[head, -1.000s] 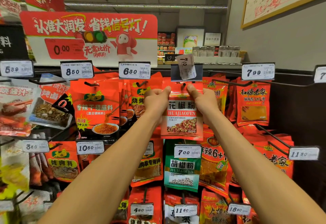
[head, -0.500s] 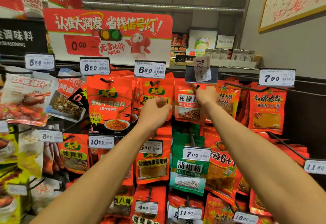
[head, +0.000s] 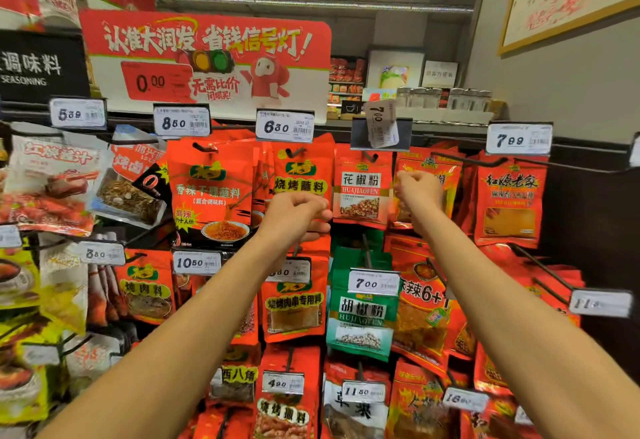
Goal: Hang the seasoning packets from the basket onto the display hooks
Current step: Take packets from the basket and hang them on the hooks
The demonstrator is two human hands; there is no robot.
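The huajiao powder packet (head: 362, 186) is hanging on its hook (head: 370, 156). The left hand (head: 294, 213), at its eight o'clock, and the right hand (head: 417, 193), at three, are hovering loosely curled, holding nothing, probably because it hangs unaided.

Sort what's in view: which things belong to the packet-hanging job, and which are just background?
Job:
huajiaofen packet on its hook
left hand, right hand, both holding nothing

Background:
green hujiaofen packet
7.99 price tag
red promo sign
jars on the shelf
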